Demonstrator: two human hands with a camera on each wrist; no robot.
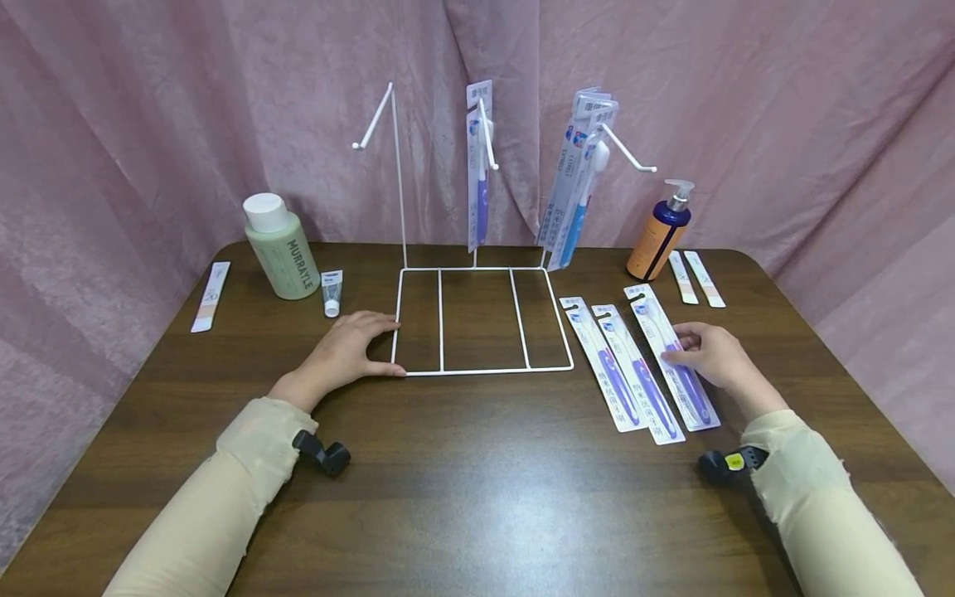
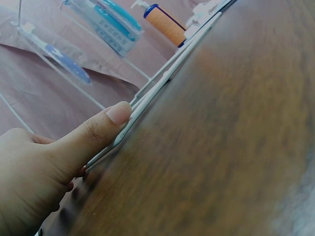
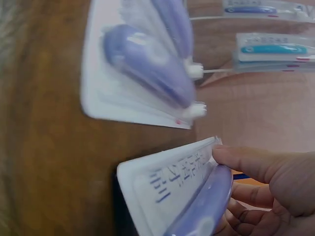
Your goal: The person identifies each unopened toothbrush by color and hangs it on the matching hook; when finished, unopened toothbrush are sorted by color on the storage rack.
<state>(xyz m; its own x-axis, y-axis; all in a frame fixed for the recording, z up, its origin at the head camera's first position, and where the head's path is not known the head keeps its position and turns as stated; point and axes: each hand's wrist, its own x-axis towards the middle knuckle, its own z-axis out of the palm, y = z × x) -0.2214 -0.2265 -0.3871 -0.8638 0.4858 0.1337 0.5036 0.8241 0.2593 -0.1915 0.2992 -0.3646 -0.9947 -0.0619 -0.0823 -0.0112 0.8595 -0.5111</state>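
My left hand (image 1: 345, 347) lies at the left front corner of a white wire rack (image 1: 483, 371), its thumb along the front bar and its fingertips at the side bar. In the left wrist view the thumb (image 2: 91, 130) presses on the wire. On the right, my right hand (image 1: 709, 356) pinches the edge of a purple toothbrush in a blister pack (image 1: 695, 398). That pack stands tilted between thumb and fingers in the right wrist view. Two more packaged purple toothbrushes, one (image 1: 606, 365) and another (image 1: 642, 377), lie side by side to its left.
One packaged purple toothbrush (image 1: 480, 191) hangs on the rack's middle hook; several blue ones (image 1: 574, 191) hang on the right hook. The left hook (image 1: 373, 116) is bare. Around stand a green bottle (image 1: 282, 253), small tube (image 1: 332, 292) and orange pump bottle (image 1: 656, 240). Narrow strips (image 1: 211, 297) lie behind.
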